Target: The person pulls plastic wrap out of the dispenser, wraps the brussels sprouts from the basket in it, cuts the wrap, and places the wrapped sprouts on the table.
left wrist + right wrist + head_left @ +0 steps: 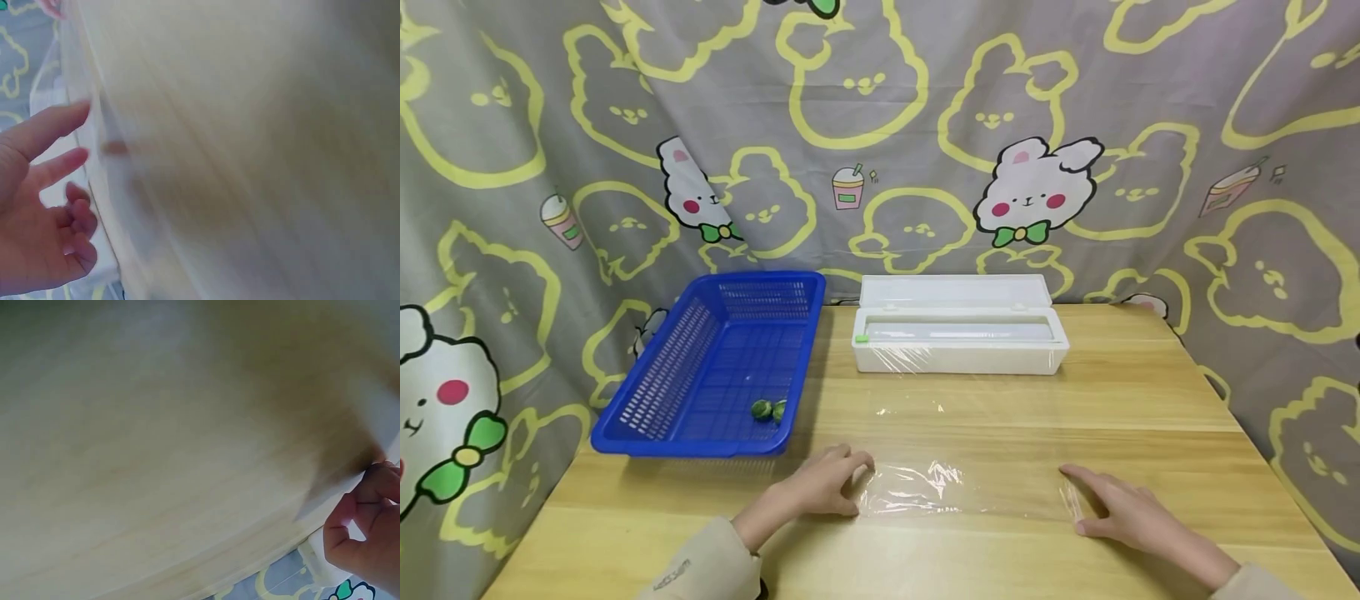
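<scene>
A sheet of clear plastic wrap (925,487) stretches over the table from a white wrap dispenser box (958,358) with its lid raised. My left hand (827,482) is at the near left corner of the wrap, touching it with thumb and forefinger apart. In the left wrist view, the left hand (47,200) has its fingers spread loosely. At the near right corner, my right hand (1131,510) touches the wrap's edge, thumb and forefinger apart. Part of the right hand (372,525) shows in the right wrist view, its fingertips partly hidden.
A blue plastic basket (808,367) stands at the left, with small round green vegetables (762,409) in its near right corner. A green slider (862,338) sits on the dispenser's left end. Behind the wooden table (1150,383) hangs a patterned grey curtain (760,100).
</scene>
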The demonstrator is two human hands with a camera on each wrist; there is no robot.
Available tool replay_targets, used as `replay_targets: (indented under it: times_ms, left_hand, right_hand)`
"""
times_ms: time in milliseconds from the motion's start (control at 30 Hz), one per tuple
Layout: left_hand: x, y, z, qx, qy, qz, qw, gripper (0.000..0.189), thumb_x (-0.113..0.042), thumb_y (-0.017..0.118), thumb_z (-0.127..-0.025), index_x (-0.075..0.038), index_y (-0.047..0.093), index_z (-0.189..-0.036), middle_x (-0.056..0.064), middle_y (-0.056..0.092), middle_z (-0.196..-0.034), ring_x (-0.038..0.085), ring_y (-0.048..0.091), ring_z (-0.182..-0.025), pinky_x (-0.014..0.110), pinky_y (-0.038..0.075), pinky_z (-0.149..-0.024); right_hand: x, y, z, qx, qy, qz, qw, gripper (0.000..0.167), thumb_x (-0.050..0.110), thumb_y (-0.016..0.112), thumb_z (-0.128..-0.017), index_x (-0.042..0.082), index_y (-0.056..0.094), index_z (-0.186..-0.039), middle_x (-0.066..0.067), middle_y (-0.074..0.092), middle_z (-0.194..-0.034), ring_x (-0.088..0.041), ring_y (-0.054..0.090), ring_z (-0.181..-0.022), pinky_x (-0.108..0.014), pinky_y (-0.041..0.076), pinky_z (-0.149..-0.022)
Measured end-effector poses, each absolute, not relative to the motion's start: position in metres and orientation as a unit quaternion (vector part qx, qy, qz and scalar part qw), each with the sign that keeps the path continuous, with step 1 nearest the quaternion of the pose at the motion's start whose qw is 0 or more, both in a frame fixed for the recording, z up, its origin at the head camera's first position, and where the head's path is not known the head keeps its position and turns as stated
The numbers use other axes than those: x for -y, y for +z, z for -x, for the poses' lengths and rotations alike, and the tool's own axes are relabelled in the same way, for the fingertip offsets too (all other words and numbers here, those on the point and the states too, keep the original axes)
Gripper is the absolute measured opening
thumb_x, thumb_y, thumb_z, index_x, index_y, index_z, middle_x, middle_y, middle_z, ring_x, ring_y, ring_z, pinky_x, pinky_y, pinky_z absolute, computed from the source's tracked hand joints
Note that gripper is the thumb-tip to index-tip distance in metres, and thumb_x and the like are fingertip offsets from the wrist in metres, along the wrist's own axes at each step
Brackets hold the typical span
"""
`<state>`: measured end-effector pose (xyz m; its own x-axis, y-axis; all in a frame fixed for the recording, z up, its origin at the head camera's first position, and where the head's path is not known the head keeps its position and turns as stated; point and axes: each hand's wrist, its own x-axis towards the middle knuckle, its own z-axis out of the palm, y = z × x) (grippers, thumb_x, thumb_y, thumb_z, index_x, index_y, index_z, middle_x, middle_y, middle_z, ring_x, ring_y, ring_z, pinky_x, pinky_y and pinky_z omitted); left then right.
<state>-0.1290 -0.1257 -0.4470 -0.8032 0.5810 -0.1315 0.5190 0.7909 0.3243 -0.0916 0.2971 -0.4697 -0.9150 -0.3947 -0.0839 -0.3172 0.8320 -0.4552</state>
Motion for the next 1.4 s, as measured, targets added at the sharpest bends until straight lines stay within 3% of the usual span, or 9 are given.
replay_targets:
  times_ms: [133,500,667,1100,1300,1400]
  left_hand:
    - [0.118,-0.451,0.127,-0.940,0.163,-0.285,0.095,0.052,-0.036,0.076,-0.069,-0.017,0.055,-0.113,-0.004,0.043,-0.079,0.010,0.041,-0.071,0.024,0.034,-0.062]
    - [0.128,-0.455,0.123,-0.957,0.120,-0.254,0.076,0.070,-0.040,0.081,-0.060,-0.018,0.051,-0.119,0.001,0.043,-0.088,0.017,0.043,-0.081,0.037,0.038,-0.070]
    - [0.129,-0.452,0.124,-0.956,0.114,-0.261,0.070,0.071,-0.039,0.082,-0.059,-0.017,0.051,-0.119,-0.001,0.039,-0.086,0.017,0.040,-0.081,0.034,0.036,-0.068]
    - [0.137,-0.451,0.120,-0.958,0.138,-0.227,0.108,0.080,-0.039,0.083,-0.057,-0.016,0.048,-0.125,0.003,0.044,-0.090,0.016,0.043,-0.082,0.040,0.042,-0.074]
    - [0.147,-0.420,0.113,-0.929,0.229,-0.258,0.135,0.081,-0.035,0.079,-0.066,-0.016,0.040,-0.135,0.005,0.048,-0.096,0.016,0.045,-0.084,0.031,0.043,-0.069]
    - [0.155,-0.394,0.112,-0.903,0.278,-0.305,0.117,0.078,-0.034,0.075,-0.072,-0.014,0.037,-0.137,0.003,0.050,-0.101,0.014,0.047,-0.087,0.025,0.043,-0.069]
  right_hand:
    - [-0.296,-0.471,0.092,-0.953,-0.222,0.183,0.096,0.075,0.040,0.074,-0.068,0.004,0.047,-0.128,-0.024,0.057,-0.116,-0.042,0.054,-0.103,-0.056,0.042,-0.067]
    - [-0.298,-0.468,0.097,-0.958,-0.199,0.178,0.107,0.077,0.048,0.070,-0.068,0.009,0.046,-0.130,-0.018,0.059,-0.113,-0.037,0.056,-0.100,-0.052,0.042,-0.066]
    - [-0.298,-0.466,0.099,-0.957,-0.199,0.186,0.100,0.077,0.046,0.071,-0.068,0.008,0.046,-0.130,-0.021,0.058,-0.115,-0.039,0.055,-0.102,-0.055,0.042,-0.067]
    - [-0.300,-0.473,0.095,-0.953,-0.210,0.184,0.120,0.079,0.046,0.072,-0.067,0.006,0.046,-0.129,-0.020,0.058,-0.114,-0.039,0.055,-0.102,-0.057,0.042,-0.071]
    - [-0.303,-0.475,0.097,-0.953,-0.204,0.188,0.126,0.079,0.049,0.070,-0.067,0.008,0.045,-0.131,-0.018,0.059,-0.113,-0.039,0.055,-0.101,-0.056,0.041,-0.071]
    - [-0.304,-0.476,0.097,-0.951,-0.205,0.189,0.131,0.080,0.050,0.069,-0.068,0.009,0.043,-0.132,-0.018,0.058,-0.114,-0.039,0.054,-0.102,-0.057,0.040,-0.072]
